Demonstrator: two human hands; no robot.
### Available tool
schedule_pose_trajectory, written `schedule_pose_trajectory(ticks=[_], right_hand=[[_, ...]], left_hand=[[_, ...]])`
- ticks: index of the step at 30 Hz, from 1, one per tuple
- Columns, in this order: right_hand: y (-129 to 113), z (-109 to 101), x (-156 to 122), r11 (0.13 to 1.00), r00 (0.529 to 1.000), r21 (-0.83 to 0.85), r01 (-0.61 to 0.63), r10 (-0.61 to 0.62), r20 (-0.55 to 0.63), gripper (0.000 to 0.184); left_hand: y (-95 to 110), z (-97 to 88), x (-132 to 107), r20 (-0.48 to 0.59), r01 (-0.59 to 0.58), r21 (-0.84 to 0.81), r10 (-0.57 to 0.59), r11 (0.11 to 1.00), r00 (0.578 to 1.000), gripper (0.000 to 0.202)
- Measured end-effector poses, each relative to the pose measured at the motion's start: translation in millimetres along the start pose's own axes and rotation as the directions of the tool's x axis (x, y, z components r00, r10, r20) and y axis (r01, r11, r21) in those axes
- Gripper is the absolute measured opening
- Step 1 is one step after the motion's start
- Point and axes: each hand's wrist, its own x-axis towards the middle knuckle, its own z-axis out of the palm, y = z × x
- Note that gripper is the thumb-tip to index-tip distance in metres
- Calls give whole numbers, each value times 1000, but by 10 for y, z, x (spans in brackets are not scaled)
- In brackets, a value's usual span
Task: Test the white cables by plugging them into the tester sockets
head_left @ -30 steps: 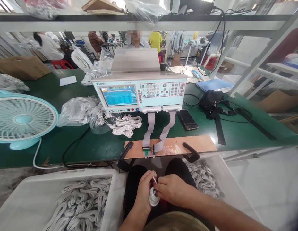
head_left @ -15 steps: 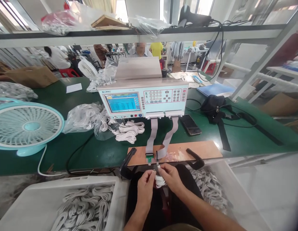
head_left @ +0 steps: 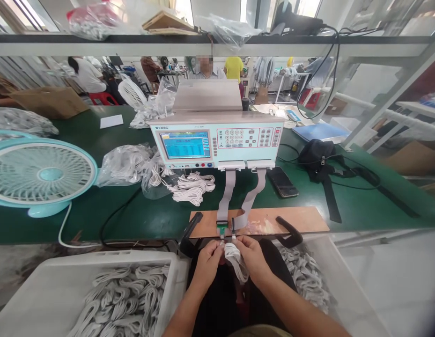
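Note:
A coiled white cable (head_left: 236,263) hangs between my two hands below the board's front edge. My left hand (head_left: 209,260) pinches one end of it, at the metal connector of a small green circuit board (head_left: 222,229). With closed fingers my right hand (head_left: 250,255) grips the other end, up against the second connector (head_left: 233,230). Whether either plug is fully seated, I cannot tell. Grey ribbon cables (head_left: 226,196) run from both connectors up to a bench tester (head_left: 217,142) with a lit blue screen.
Clamps (head_left: 192,229) hold a wooden board (head_left: 273,221) at the table edge. Bins of coiled cables (head_left: 126,299) stand on both sides. A fan (head_left: 45,173), bagged cables (head_left: 124,164), a phone (head_left: 282,182) and a black bag (head_left: 317,159) lie around the tester.
Both hands have brought the cable ends up to the two connectors. The coil now hangs lower and shows more fully. The tester's screen display has changed, and the view has shifted slightly.

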Motion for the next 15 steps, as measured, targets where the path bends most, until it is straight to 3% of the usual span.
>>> schedule_pose_trajectory(ticks=[5, 11, 15], right_hand=[[-19, -1, -22, 999, 1000, 38, -7, 6, 24, 34], [-48, 3, -18, 999, 999, 37, 9, -11, 34, 32], [-9, -22, -20, 1000, 998, 29, -1, 0, 56, 29]], left_hand=[[-71, 70, 19, -147, -53, 30, 57, 998, 988, 29], [-77, 254, -14, -271, -43, -180, -8, 983, 962, 30], [-108, 343, -3, -322, -48, -126, 5, 991, 947, 33]])
